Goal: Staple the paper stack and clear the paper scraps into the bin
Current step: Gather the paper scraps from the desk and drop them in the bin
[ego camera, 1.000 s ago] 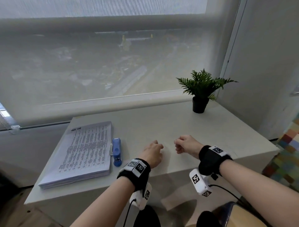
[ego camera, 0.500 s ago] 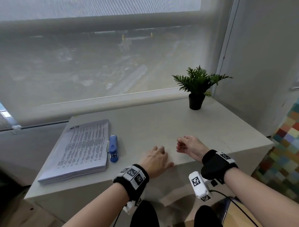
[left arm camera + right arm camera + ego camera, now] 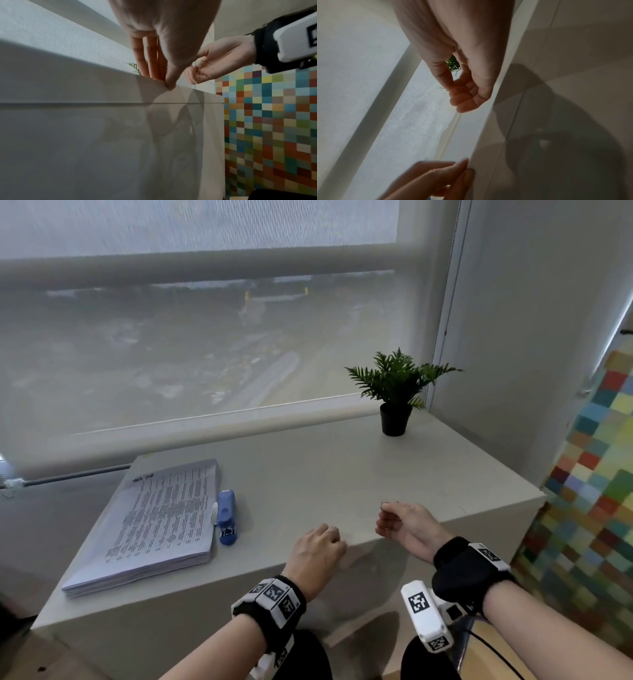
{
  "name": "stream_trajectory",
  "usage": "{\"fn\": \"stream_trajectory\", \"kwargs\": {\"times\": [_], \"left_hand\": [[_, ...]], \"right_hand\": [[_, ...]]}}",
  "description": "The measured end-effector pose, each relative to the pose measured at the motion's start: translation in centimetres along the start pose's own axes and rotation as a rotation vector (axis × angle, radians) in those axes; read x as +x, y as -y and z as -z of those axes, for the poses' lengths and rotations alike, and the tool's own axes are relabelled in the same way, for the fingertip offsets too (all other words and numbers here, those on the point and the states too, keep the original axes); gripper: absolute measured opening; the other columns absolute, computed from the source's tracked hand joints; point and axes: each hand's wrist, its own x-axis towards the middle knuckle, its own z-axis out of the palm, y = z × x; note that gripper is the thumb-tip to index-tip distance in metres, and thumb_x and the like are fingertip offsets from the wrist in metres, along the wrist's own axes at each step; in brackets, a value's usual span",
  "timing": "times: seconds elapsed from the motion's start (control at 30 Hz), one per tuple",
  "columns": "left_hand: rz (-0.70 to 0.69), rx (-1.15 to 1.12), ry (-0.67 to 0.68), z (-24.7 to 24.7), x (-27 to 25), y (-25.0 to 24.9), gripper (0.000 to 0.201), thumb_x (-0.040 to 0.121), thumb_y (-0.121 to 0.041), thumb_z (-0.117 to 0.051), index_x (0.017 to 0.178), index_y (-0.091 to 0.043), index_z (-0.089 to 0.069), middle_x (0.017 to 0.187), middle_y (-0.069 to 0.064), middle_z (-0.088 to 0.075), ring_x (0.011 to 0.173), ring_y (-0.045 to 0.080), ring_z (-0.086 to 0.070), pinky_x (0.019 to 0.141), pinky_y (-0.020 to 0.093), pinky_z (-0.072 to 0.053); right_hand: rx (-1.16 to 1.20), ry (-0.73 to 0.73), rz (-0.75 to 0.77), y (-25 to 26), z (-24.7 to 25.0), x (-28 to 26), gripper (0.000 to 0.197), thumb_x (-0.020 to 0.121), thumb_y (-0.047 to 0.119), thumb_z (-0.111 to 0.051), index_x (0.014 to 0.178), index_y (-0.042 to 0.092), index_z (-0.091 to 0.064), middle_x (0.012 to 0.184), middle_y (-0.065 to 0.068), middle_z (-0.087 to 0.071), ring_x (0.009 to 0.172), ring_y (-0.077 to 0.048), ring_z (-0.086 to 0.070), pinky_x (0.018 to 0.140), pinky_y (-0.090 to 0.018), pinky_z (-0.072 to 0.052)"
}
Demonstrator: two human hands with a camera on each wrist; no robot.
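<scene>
Both hands sit at the near edge of a pale grey worktop [image 3: 308, 474], and neither holds anything that can be made out. The left hand [image 3: 317, 549] lies palm down over the front edge. In the left wrist view its fingers [image 3: 145, 58] reach straight onto the top surface while the thumb tip presses against the front edge, so the hand touches the worktop without gripping it.

Just to its right and slightly apart, the right hand [image 3: 407, 525] hovers above the worktop, turned on its side. Its fingers [image 3: 464, 93] curl loosely inward toward the palm, with the thumb tip near the fingertips. Whether a tiny paper scrap is pinched there cannot be told; no scrap shows in any view.

Each wrist wears a black band carrying a white camera unit printed with black-and-white square markers.

A thick paper stack [image 3: 154, 518] printed with rows of text lies flat at the left end of the worktop, well apart from both hands. A blue stapler [image 3: 226, 517] lies just beside the stack's right edge, parallel to it, between the stack and the left hand.

At the far right corner of the worktop stands a small green fern-like plant in a black pot [image 3: 395, 392]. Behind the worktop, a translucent roller blind [image 3: 171, 337] covers a wide window. A wall of small multicoloured squares [image 3: 589, 491] fills the right side.
</scene>
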Motion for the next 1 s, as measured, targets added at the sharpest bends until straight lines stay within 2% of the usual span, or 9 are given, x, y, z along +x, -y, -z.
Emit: {"fn": "stream_trajectory", "kwargs": {"times": [0.03, 0.13, 0.33, 0.4, 0.47, 0.6, 0.77, 0.9, 1.0], "left_hand": [[-0.013, -0.004, -0.012, 0.1, -0.2, 0.1, 0.004, 0.063, -0.024, -0.071, 0.059, -0.025, -0.069, 0.062, -0.011, -0.063, 0.059, 0.009, -0.062, 0.047, 0.017, -0.045], [-0.036, 0.009, -0.038, 0.2, -0.5, 0.0, 0.023, 0.066, -0.020, -0.046, 0.058, -0.022, -0.067, 0.061, -0.009, -0.062, 0.055, 0.011, -0.061, 0.047, 0.019, -0.045], [-0.046, 0.024, -0.065, -0.1, 0.2, 0.1, 0.013, 0.072, -0.014, -0.050, 0.066, -0.018, -0.061, 0.066, -0.003, -0.061, 0.059, 0.015, -0.062, 0.046, 0.023, -0.049], [0.048, -0.036, -0.037, 0.7, 1.0, -0.3, 0.006, 0.081, -0.010, -0.058, 0.079, -0.013, -0.062, 0.080, 0.003, -0.064, 0.075, 0.020, -0.064, 0.060, 0.028, -0.051], [0.158, -0.144, 0.051, 1.8, 2.2, -0.9, 0.015, 0.095, -0.011, -0.046, 0.100, -0.007, -0.060, 0.105, 0.010, -0.062, 0.098, 0.028, -0.059, 0.080, 0.033, -0.046], [0.274, -0.398, -0.013, 3.0, 5.2, -3.2, 0.022, 0.098, -0.018, -0.043, 0.102, -0.005, -0.060, 0.109, 0.012, -0.062, 0.100, 0.033, -0.060, 0.082, 0.038, -0.043], [0.107, -0.571, -0.092, 3.0, 9.5, -10.1, 0.018, 0.096, -0.017, -0.045, 0.098, -0.006, -0.060, 0.105, 0.013, -0.061, 0.095, 0.033, -0.059, 0.079, 0.038, -0.043], [-0.059, -0.589, -0.058, 0.8, 12.4, -15.4, 0.021, 0.097, -0.019, -0.043, 0.098, -0.004, -0.057, 0.102, 0.016, -0.060, 0.094, 0.035, -0.059, 0.079, 0.041, -0.044], [-0.153, -0.584, 0.000, -2.1, 13.8, -18.7, 0.023, 0.098, -0.020, -0.043, 0.097, -0.004, -0.060, 0.103, 0.014, -0.062, 0.098, 0.032, -0.058, 0.083, 0.039, -0.043]], "right_hand": [[0.020, -0.006, -0.005, 0.1, 0.2, -0.2, 0.027, 0.094, 0.001, -0.048, 0.068, 0.007, -0.052, 0.046, -0.001, -0.056, 0.044, -0.014, -0.056, 0.047, -0.025, -0.053], [0.077, -0.017, -0.026, 0.1, 0.8, -0.6, 0.026, 0.094, 0.001, -0.048, 0.069, 0.006, -0.053, 0.046, -0.002, -0.057, 0.043, -0.014, -0.057, 0.047, -0.025, -0.054], [0.147, -0.031, -0.050, 0.6, 1.6, -0.8, 0.028, 0.095, 0.002, -0.045, 0.068, 0.005, -0.053, 0.042, -0.002, -0.058, 0.037, -0.012, -0.058, 0.045, -0.021, -0.054], [0.144, -0.040, -0.048, 0.8, 1.8, -0.8, 0.028, 0.095, 0.002, -0.045, 0.068, 0.006, -0.053, 0.043, -0.002, -0.058, 0.038, -0.012, -0.058, 0.045, -0.022, -0.054], [0.139, -0.048, -0.038, 1.2, 2.2, -0.8, 0.027, 0.095, 0.002, -0.046, 0.068, 0.006, -0.053, 0.043, -0.002, -0.058, 0.038, -0.012, -0.058, 0.045, -0.022, -0.054], [0.136, -0.066, -0.005, 2.4, 4.1, -1.2, 0.027, 0.094, 0.002, -0.046, 0.069, 0.006, -0.054, 0.044, -0.002, -0.058, 0.040, -0.012, -0.059, 0.046, -0.023, -0.055], [0.103, -0.116, 0.065, 3.8, 9.3, -2.4, 0.026, 0.094, 0.002, -0.046, 0.070, 0.005, -0.054, 0.051, -0.005, -0.058, 0.044, -0.012, -0.060, 0.049, -0.023, -0.055], [0.038, -0.176, 0.085, 4.1, 15.0, -4.1, 0.026, 0.095, 0.003, -0.046, 0.071, 0.005, -0.054, 0.062, -0.008, -0.054, 0.057, -0.016, -0.057, 0.061, -0.028, -0.053], [0.005, -0.252, 0.057, 3.0, 19.4, -5.3, 0.026, 0.096, 0.003, -0.046, 0.071, 0.005, -0.052, 0.062, -0.009, -0.053, 0.060, -0.020, -0.054, 0.061, -0.030, -0.052]]}}
